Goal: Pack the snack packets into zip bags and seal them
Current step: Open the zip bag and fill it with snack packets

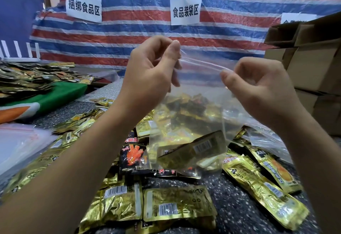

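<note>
While our left hand [149,67] and right hand [258,84] pinch its top corners, the zip bag [190,123] hangs upright, mouth upward, above gold packets [177,204] beneath a sign [185,10] reading 食品装袋区.

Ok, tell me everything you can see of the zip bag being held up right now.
The zip bag is clear, thin, glossy plastic, held upright above the table and loose snack packets. The left hand pinches one end of its top strip, the right hand the other. Whether the strip is sealed cannot be told. A gold packet with a barcode lies tilted inside near the bottom; more gold and dark packets show through higher up.
</note>
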`<state>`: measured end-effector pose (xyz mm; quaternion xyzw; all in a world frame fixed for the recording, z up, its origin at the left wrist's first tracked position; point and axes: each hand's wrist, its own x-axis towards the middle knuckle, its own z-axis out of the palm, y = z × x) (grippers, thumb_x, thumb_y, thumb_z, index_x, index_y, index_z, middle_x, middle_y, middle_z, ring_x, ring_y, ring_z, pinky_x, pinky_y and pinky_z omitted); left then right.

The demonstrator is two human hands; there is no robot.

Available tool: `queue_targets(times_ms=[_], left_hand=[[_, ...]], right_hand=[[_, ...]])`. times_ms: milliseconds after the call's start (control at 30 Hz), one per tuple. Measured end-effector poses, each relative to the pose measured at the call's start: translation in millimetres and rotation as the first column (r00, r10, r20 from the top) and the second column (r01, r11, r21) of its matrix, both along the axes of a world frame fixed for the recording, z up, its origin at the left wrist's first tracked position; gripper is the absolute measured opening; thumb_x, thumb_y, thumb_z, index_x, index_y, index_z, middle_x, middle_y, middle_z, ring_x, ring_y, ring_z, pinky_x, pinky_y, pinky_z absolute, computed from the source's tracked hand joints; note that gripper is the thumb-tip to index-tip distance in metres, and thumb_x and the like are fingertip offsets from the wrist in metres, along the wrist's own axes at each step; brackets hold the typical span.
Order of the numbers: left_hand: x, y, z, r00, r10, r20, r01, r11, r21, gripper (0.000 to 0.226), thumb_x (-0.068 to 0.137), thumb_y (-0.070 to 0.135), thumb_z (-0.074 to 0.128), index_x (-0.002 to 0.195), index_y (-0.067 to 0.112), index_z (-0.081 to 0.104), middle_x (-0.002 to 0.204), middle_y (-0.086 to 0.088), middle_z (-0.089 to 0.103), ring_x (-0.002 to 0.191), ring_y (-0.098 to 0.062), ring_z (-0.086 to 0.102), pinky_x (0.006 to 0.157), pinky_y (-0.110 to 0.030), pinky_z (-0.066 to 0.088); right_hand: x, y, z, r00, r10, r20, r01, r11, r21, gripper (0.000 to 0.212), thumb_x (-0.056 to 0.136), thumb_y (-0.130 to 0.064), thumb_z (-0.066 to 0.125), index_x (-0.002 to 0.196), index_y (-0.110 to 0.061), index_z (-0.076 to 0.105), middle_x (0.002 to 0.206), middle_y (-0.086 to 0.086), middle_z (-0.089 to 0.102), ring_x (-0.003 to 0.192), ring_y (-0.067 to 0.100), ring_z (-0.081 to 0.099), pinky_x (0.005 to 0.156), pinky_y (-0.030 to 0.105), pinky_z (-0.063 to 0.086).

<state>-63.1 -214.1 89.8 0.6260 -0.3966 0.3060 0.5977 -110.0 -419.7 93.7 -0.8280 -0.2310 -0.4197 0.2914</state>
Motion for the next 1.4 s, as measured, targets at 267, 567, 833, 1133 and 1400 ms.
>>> queue_targets(times_ms=[267, 567, 833, 1133, 1400], left_hand=[[19.3, -4.5, -12.5, 0.979, 0.205, -0.021, -0.202, 0.975, 0.09, 0.027, 0.103, 0.021, 0.048, 0.077, 0.023, 0.053, 0.067, -0.001, 0.056, 0.053, -0.023, 0.049, 0.049, -0.039, 0.038], [26.8, 2.2, -17.6, 0.985, 0.127, -0.119, -0.113, 0.987, 0.115, 0.027, 0.1, 0.014, 0.048, 0.073, 0.011, 0.055, 0.063, -0.003, 0.057, 0.05, -0.011, 0.052, 0.05, -0.022, 0.042], [23.4, 1.3, -12.8, 0.988, -0.041, -0.151, 0.041, 0.999, -0.002, 0.026, 0.094, 0.019, 0.048, 0.069, 0.013, 0.052, 0.055, 0.003, 0.054, 0.047, -0.012, 0.049, 0.048, -0.023, 0.039], [8.1, -2.4, -6.3, 0.927, -0.299, -0.227, 0.293, 0.954, -0.058, 0.022, 0.091, 0.016, 0.05, 0.069, 0.012, 0.051, 0.057, -0.005, 0.049, 0.049, -0.02, 0.042, 0.045, -0.027, 0.033], [-3.1, -2.3, 0.3, 0.904, -0.368, -0.216, 0.356, 0.93, -0.094, 0.02, 0.091, 0.015, 0.049, 0.072, 0.008, 0.049, 0.054, -0.005, 0.049, 0.047, -0.021, 0.04, 0.045, -0.026, 0.033]], right_hand=[[19.8, -3.1, -13.9, 0.979, -0.053, -0.195, 0.05, 0.998, -0.025, 0.033, 0.091, -0.026, 0.067, 0.069, -0.008, 0.051, 0.06, 0.002, 0.047, 0.052, 0.007, 0.036, 0.054, 0.03, 0.034], [38.5, -5.6, -25.3, 0.791, 0.417, -0.447, -0.042, 0.766, 0.641, 0.044, 0.106, -0.042, 0.033, 0.088, -0.008, 0.056, 0.059, 0.008, 0.062, 0.057, 0.023, 0.061, 0.062, 0.03, 0.054], [50.3, -15.2, -43.3, 0.582, 0.691, -0.429, 0.003, 0.526, 0.85, 0.039, 0.106, -0.034, 0.038, 0.084, -0.007, 0.056, 0.061, 0.003, 0.059, 0.05, 0.012, 0.056, 0.053, 0.026, 0.051], [92.9, 6.3, -82.3, 0.695, -0.107, -0.711, -0.003, 0.988, -0.153, 0.02, 0.094, -0.04, 0.062, 0.079, -0.027, 0.067, 0.076, -0.013, 0.069, 0.065, -0.005, 0.062, 0.059, 0.017, 0.045], [96.3, 53.2, -93.3, 0.781, -0.29, -0.553, -0.1, 0.817, -0.569, 0.051, 0.071, -0.05, 0.08, 0.108, -0.023, 0.058, 0.105, -0.007, 0.061, 0.085, 0.011, 0.056, 0.06, 0.019, 0.044]])
